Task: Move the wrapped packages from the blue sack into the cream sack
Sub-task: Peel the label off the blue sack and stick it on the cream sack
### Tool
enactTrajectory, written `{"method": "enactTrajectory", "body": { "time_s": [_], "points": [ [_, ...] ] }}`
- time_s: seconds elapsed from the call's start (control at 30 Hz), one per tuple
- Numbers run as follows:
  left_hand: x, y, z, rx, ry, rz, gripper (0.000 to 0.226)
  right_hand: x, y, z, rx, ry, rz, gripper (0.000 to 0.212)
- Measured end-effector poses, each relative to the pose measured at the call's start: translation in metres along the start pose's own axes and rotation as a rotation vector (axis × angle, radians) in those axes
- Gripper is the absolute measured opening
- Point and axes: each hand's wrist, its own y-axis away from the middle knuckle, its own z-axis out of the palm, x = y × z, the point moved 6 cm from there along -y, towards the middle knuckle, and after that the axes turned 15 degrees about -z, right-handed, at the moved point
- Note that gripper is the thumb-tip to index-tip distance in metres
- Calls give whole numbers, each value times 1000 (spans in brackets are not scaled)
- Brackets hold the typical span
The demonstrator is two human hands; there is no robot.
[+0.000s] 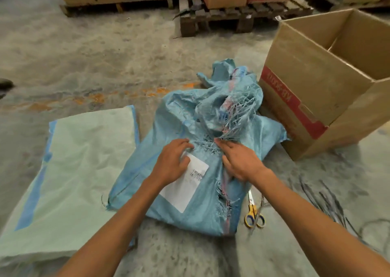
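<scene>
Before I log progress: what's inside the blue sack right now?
The blue sack bulges, but the weave hides its contents. Only pink and white patches show through the frayed opening. Both hands, left hand and right hand, rest on it.

Contents of the blue sack [190, 116] hidden under woven cloth; perhaps a reddish wrapper at the frayed tear, too blurred to tell. Label [185, 184] print unreadable, part covered by the left hand [172, 160]. Cream sack [69, 171] cut off lower left, cardboard box [329, 82] at right.
</scene>
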Motion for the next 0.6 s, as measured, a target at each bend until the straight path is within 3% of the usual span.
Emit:
{"method": "enactTrajectory", "body": {
  "time_s": [0.1,0.2,0.37,0.6],
  "points": [
    [3,1,-1,-21,-48,64,39,-9,-6,2,7,-54,40,72],
    [2,10,-2,-35,-98,132,35,-19,-7,15,20,51,-7,80],
    [1,20,-6,-9,-143,192,27,-22,-3,23,6,133,2,57],
    [19,21,-10,17,-230,258,14,-24,-4,25,-13,120,23,57]
  ]
}}
